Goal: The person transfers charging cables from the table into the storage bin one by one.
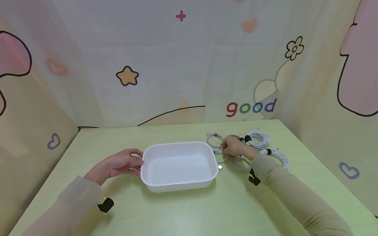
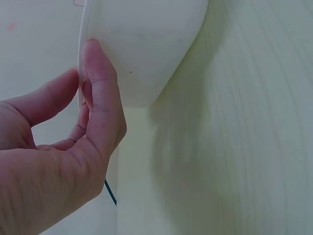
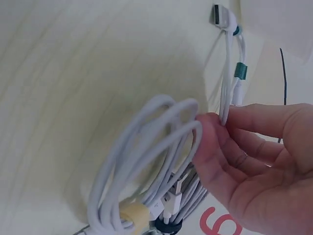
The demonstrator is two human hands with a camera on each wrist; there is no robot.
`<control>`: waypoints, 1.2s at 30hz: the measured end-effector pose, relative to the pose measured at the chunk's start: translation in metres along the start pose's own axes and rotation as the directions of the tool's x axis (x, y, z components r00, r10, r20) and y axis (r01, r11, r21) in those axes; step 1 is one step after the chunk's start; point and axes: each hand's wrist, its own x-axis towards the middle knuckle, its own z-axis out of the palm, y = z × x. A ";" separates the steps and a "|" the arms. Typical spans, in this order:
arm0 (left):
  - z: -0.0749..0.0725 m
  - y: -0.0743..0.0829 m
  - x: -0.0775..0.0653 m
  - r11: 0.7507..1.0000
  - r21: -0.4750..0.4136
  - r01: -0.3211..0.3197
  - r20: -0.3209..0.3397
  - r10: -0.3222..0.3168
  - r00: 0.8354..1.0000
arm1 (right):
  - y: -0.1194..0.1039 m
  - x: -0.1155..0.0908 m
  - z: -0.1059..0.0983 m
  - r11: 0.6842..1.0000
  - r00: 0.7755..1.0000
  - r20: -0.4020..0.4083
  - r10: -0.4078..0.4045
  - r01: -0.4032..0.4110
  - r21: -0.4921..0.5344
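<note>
A white rectangular plastic basin stands upright on the table. At its left end my left hand pinches the rim between thumb and fingers, as the left wrist view also shows. To the right of the basin, my right hand pinches a thin white USB cable between thumb and fingertips. This cable is bundled with a green tie, and its metal plug points away from the hand. Right beside the fingers lies a thicker coiled white cable with a yellow tie.
Around the right hand lie more coiled cables: one with a red tie, a large coil with a black strap, and another black-strapped coil. A printed curtain hangs behind the pale wooden table.
</note>
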 end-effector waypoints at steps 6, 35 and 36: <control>-0.002 0.000 0.001 1.000 -0.025 0.001 0.004 0.000 1.000 | 0.005 -0.004 -0.010 0.978 0.993 0.043 0.114 -0.120 0.172; -0.007 -0.010 0.006 0.993 -0.117 -0.022 0.065 0.029 0.997 | -0.035 -0.004 -0.061 0.937 0.987 0.107 0.123 -0.151 0.315; -0.006 -0.010 0.006 0.993 -0.116 -0.022 0.066 0.029 0.997 | -0.039 -0.001 -0.059 0.935 0.987 0.109 0.122 -0.151 0.321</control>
